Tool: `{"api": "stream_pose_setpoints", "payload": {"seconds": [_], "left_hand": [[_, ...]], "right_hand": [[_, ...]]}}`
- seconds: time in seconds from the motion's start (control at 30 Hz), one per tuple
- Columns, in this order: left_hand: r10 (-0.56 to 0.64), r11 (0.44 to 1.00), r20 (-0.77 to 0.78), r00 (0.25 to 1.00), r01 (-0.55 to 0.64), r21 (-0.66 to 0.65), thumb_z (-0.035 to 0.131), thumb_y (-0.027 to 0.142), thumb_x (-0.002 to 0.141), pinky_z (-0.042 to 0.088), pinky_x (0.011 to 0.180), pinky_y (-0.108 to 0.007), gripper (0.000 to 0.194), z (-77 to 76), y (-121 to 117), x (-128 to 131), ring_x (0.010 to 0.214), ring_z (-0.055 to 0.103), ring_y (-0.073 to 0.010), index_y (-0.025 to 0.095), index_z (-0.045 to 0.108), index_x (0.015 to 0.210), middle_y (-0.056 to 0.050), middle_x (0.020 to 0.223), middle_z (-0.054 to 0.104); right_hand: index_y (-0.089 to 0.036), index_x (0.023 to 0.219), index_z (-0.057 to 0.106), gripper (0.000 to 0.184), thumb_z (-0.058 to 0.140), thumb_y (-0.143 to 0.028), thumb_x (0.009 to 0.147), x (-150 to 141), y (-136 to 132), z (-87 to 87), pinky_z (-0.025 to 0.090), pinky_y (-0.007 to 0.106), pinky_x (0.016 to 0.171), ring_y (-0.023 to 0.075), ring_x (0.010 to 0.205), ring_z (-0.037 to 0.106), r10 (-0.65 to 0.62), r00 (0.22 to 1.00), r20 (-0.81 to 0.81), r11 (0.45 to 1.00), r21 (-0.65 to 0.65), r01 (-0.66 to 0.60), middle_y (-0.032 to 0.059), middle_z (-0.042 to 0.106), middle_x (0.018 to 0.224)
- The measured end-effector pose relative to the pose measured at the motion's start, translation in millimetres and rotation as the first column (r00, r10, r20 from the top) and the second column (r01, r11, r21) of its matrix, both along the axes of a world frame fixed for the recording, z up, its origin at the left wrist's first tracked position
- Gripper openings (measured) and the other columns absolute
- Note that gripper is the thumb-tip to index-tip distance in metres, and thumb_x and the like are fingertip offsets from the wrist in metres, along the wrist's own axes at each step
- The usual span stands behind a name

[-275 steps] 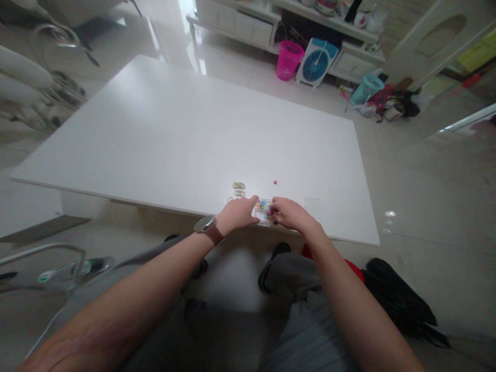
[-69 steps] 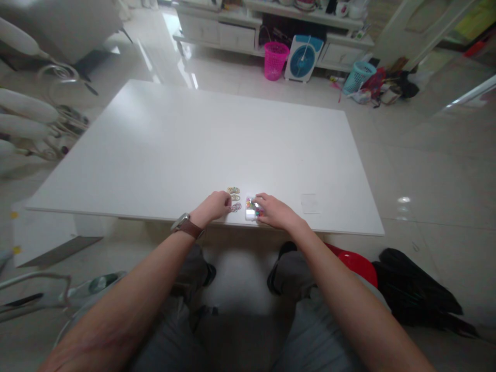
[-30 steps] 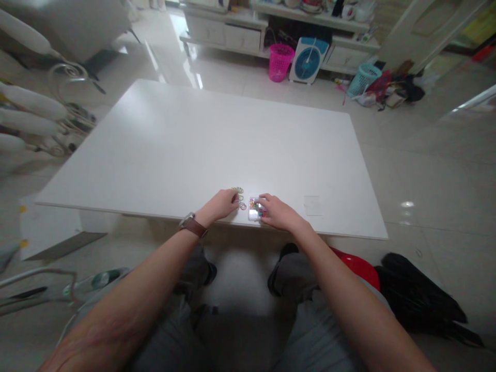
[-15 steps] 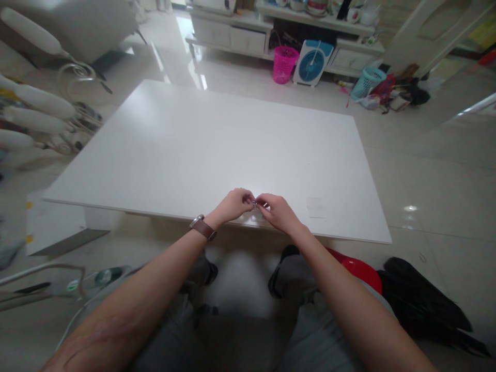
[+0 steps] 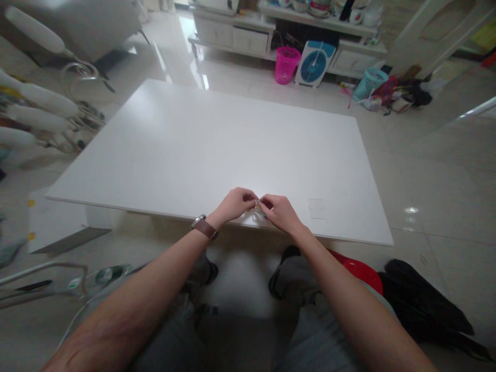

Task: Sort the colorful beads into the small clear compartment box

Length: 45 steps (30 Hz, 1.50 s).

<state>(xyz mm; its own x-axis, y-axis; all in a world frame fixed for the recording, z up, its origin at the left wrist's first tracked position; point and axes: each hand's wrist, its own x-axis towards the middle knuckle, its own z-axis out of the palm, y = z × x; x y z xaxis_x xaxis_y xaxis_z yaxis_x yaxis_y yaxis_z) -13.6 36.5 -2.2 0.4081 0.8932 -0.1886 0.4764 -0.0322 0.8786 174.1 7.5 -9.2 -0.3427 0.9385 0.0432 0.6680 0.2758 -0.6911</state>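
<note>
My left hand and my right hand meet at the near edge of a white table. Both are closed, their fingertips pinching a small clear plastic bag between them. Bits of bright colour show in the bag, partly covered by my right fingers; what they are is too small to tell. A flat clear square piece lies on the tabletop to the right of my right hand. A watch with a brown strap is on my left wrist.
A red stool and a black bag are on the floor at the right. Beyond the table stand a pink basket, a blue and white fan and a cabinet. Metal-framed equipment stands at the left.
My fingertips have shifted slightly on the bag, and more of the coloured contents shows. Both hands stay at the same place by the table edge.
</note>
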Motion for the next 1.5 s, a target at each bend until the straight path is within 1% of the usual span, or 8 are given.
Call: {"api": "stream_pose_setpoints", "payload": {"seconds": [0.17, 0.4, 0.6, 0.73, 0.87, 1.1, 1.33, 1.5], "left_hand": [[-0.002, 1.000, 0.015, 1.000, 0.002, 0.007, 0.065, 0.015, 0.081, 0.048, 0.065, -0.023, 0.014, -1.7, -0.1, -0.5, 0.065, 0.065, -0.0131, 0.014, 0.078, 0.085, -0.003, 0.068, 0.073], [0.047, 0.999, 0.085, 0.995, -0.045, -0.025, 0.069, 0.012, 0.078, 0.052, 0.066, -0.023, 0.011, -8.6, -1.0, 1.6, 0.069, 0.069, -0.0143, 0.014, 0.076, 0.086, -0.005, 0.074, 0.076], [0.143, 0.983, 0.216, 0.966, -0.114, -0.144, 0.071, 0.011, 0.077, 0.055, 0.064, -0.024, 0.009, -9.7, -1.5, 3.4, 0.065, 0.071, -0.0147, 0.013, 0.069, 0.086, -0.006, 0.072, 0.076], [0.202, 0.974, 0.233, 0.951, -0.170, -0.149, 0.073, 0.012, 0.077, 0.055, 0.061, -0.023, 0.008, -7.5, -0.1, 4.8, 0.065, 0.071, -0.0145, 0.013, 0.068, 0.082, -0.006, 0.072, 0.075], [0.181, 0.978, 0.234, 0.955, -0.151, -0.143, 0.073, 0.014, 0.078, 0.054, 0.060, -0.022, 0.006, -6.8, -0.2, 4.7, 0.063, 0.070, -0.0135, 0.013, 0.068, 0.080, -0.006, 0.071, 0.075], [0.148, 0.979, 0.245, 0.958, -0.106, -0.175, 0.072, 0.016, 0.080, 0.055, 0.061, -0.022, 0.004, -6.2, -2.0, 4.6, 0.063, 0.071, -0.0139, 0.013, 0.069, 0.078, -0.007, 0.069, 0.076], [0.161, 0.978, 0.242, 0.957, -0.121, -0.172, 0.072, 0.015, 0.080, 0.055, 0.060, -0.021, 0.003, -5.7, -2.9, 6.0, 0.062, 0.070, -0.0130, 0.013, 0.070, 0.080, -0.007, 0.069, 0.076], [0.148, 0.976, 0.228, 0.962, -0.106, -0.189, 0.073, 0.018, 0.082, 0.057, 0.063, -0.023, 0.006, -5.3, -3.6, 5.1, 0.064, 0.071, -0.0136, 0.012, 0.073, 0.083, -0.008, 0.071, 0.077]], "right_hand": [[-0.018, 0.086, 0.073, 0.016, 0.064, -0.024, 0.097, 0.1, -0.2, -0.7, 0.046, 0.025, 0.070, 0.0156, 0.072, 0.065, -0.001, 1.000, -0.023, 1.000, 0.009, 0.001, 0.0045, 0.075, 0.082], [-0.019, 0.089, 0.074, 0.009, 0.067, -0.013, 0.091, -0.2, 0.6, -3.7, 0.050, 0.026, 0.073, 0.0169, 0.076, 0.070, -0.031, 0.995, -0.095, 0.999, -0.020, 0.029, 0.0038, 0.077, 0.085], [-0.020, 0.094, 0.071, 0.005, 0.067, -0.023, 0.092, -0.6, -0.1, -2.7, 0.051, 0.025, 0.069, 0.0161, 0.070, 0.070, -0.095, 0.967, -0.237, 0.993, -0.095, 0.074, 0.0023, 0.076, 0.080], [-0.019, 0.086, 0.072, 0.009, 0.068, -0.025, 0.091, -2.0, 0.9, 0.9, 0.050, 0.025, 0.068, 0.0156, 0.070, 0.069, -0.133, 0.961, -0.243, 0.989, -0.090, 0.114, 0.0026, 0.076, 0.079], [-0.019, 0.083, 0.074, 0.012, 0.067, -0.025, 0.090, -2.1, 1.3, 1.6, 0.050, 0.026, 0.068, 0.0158, 0.070, 0.068, -0.149, 0.954, -0.260, 0.987, -0.105, 0.125, 0.0030, 0.076, 0.079], [-0.019, 0.084, 0.078, 0.010, 0.069, -0.025, 0.085, 0.7, 2.9, -5.0, 0.052, 0.028, 0.070, 0.0178, 0.073, 0.070, -0.193, 0.922, -0.335, 0.978, -0.138, 0.154, 0.0031, 0.077, 0.080], [-0.018, 0.084, 0.080, 0.010, 0.072, -0.023, 0.082, 0.7, 5.1, -8.7, 0.054, 0.028, 0.071, 0.0189, 0.076, 0.071, -0.222, 0.903, -0.369, 0.974, -0.127, 0.187, 0.0051, 0.077, 0.083], [-0.019, 0.088, 0.080, 0.012, 0.072, -0.028, 0.085, 1.3, 3.7, -9.4, 0.056, 0.030, 0.074, 0.0197, 0.079, 0.072, -0.211, 0.898, -0.385, 0.972, -0.182, 0.150, 0.0052, 0.078, 0.086]]}}
